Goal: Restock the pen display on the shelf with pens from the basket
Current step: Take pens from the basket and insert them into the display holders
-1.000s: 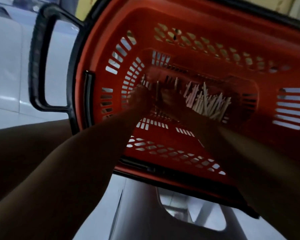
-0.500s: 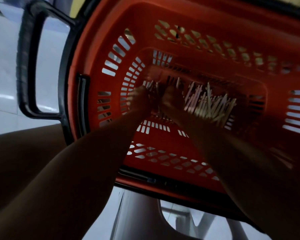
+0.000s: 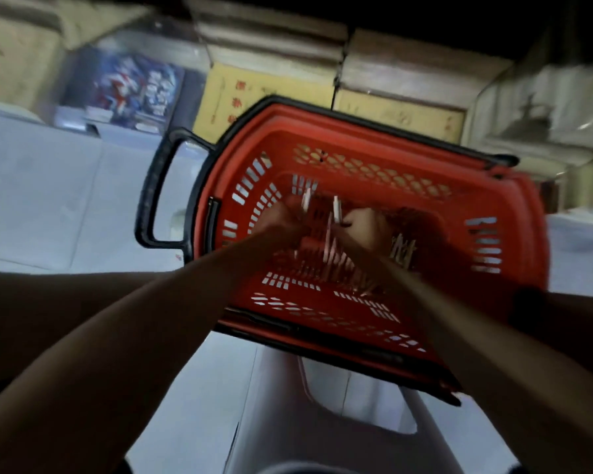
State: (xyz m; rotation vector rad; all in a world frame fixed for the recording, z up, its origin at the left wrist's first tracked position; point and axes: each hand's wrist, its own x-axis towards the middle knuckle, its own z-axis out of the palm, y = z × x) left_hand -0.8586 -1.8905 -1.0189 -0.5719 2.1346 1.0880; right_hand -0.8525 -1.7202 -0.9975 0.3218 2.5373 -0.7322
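A red plastic basket (image 3: 374, 155) with a black rim and handle stands on a pale stool. Both my arms reach into it. My left hand (image 3: 281, 217) holds white pens (image 3: 305, 201) that stick up from its fist. My right hand (image 3: 365, 224) pinches another white pen (image 3: 337, 208), raised above the basket floor. More white pens (image 3: 401, 249) lie loose at the basket's bottom right, partly hidden by my right forearm. The frame is blurred by motion. The pen display is not in view.
The black basket handle (image 3: 154, 196) sticks out to the left. The stool (image 3: 288, 398) has a cut-out under the basket. Boxes (image 3: 220, 104) and a blue printed package (image 3: 131, 90) line the low shelf behind. The floor (image 3: 48, 186) is pale tile.
The view has pulled back and tilted up, so shelving now shows behind the basket. Both hands have lifted from the basket floor with pens in them.
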